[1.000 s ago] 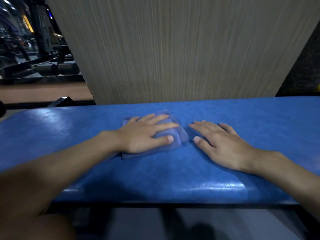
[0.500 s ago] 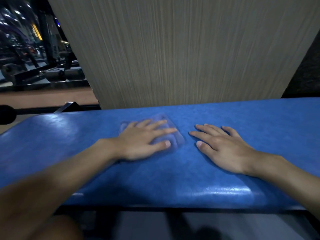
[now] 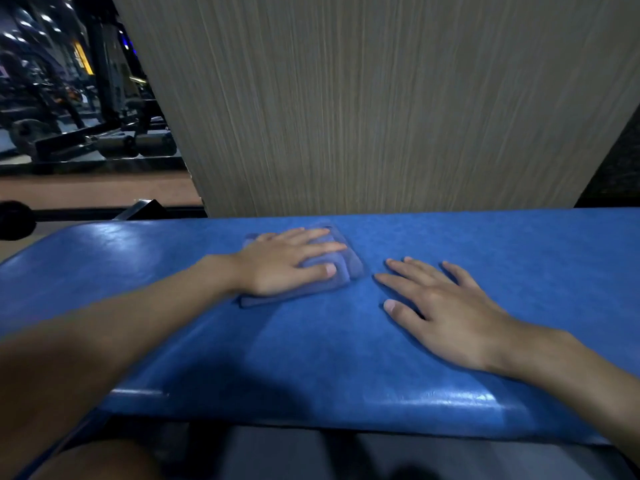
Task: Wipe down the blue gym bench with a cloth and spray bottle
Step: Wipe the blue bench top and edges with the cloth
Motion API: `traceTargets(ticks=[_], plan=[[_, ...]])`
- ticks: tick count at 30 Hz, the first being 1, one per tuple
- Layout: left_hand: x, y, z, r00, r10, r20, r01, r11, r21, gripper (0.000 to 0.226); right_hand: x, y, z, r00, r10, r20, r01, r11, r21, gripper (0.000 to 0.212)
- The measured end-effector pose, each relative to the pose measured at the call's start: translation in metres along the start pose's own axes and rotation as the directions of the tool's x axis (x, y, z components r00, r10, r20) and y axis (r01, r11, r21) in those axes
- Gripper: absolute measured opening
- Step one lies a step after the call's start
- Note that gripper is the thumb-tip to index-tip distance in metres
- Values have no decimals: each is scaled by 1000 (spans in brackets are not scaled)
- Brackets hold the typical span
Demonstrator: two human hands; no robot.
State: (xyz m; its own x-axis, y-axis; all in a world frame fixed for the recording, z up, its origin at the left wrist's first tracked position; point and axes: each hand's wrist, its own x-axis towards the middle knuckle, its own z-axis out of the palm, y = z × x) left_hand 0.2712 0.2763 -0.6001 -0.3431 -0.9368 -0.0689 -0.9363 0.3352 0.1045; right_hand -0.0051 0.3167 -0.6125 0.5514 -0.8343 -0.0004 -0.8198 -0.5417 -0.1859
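The blue gym bench [image 3: 311, 358] runs across the view from left to right, its padded top glossy. A folded blue cloth [image 3: 341, 271] lies on it near the far edge, left of the middle. My left hand [image 3: 287, 261] presses flat on the cloth with straight, spread fingers. To the right of the cloth, a short gap away, my right hand [image 3: 446, 313] rests flat on the bare bench pad with fingers spread. No spray bottle is in view.
A tall wood-grain panel [image 3: 381, 105] stands directly behind the bench. At the far left are dark gym machines [image 3: 104, 133] and a brown floor strip. A black bar end [image 3: 14, 220] sticks out by the bench's left end. Dark floor lies below the near edge.
The view has shifted so the bench and hands sit lower and further right in frame. My left hand has slid the cloth slightly across the pad; my right hand stays flat.
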Motion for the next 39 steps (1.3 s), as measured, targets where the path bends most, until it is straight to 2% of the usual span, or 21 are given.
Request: traceTargets(ticks=[2,5,10,14,18,20,22,25,26,28,30,35,39], plan=[[20,-34,-5,997,-76,-27,75,997,-34,78,-1,0,-1,1000,0,-5,0,1000,-6,70],[38,-74,-10,977,-214,-19,213,976,-55,78,-2,-1,-2,1000,9,11,-9,1000,-14,56],[27,-50,-3,956,-291,-33,291,957,-10,70,-3,-3,-2,1000,11,21,-11,1000,-1,54],[-27,12,4,990,-135,38,133,989,58,72,0,-2,0,1000,-3,-10,3,1000,27,53],[-87,75,15,991,113,78,-125,979,162,68,8,5,-4,982,43,-183,1,972,234,41],[-102,84,16,983,167,75,-176,974,140,66,10,4,-10,967,65,-246,11,956,293,37],[-99,77,14,983,167,73,-175,975,134,67,10,-2,-13,969,23,-246,38,970,242,46],[-69,47,7,992,96,79,-105,988,117,77,9,-12,-7,994,-31,-107,46,989,141,77],[-57,34,6,995,66,71,-72,992,101,81,9,-14,-2,998,-32,-52,37,995,90,80],[-33,4,0,1000,13,20,-14,999,49,82,9,-16,4,999,-32,2,32,999,4,79],[-6,-36,-5,998,-63,-31,62,998,-23,81,8,-17,3,999,-36,-2,36,999,-15,83],[26,-96,-16,941,-339,-19,335,936,-104,48,6,-18,3,999,-33,6,33,999,-12,82],[12,-71,-5,947,-319,-43,319,948,-17,68,7,-19,4,999,-32,4,32,999,2,81]])
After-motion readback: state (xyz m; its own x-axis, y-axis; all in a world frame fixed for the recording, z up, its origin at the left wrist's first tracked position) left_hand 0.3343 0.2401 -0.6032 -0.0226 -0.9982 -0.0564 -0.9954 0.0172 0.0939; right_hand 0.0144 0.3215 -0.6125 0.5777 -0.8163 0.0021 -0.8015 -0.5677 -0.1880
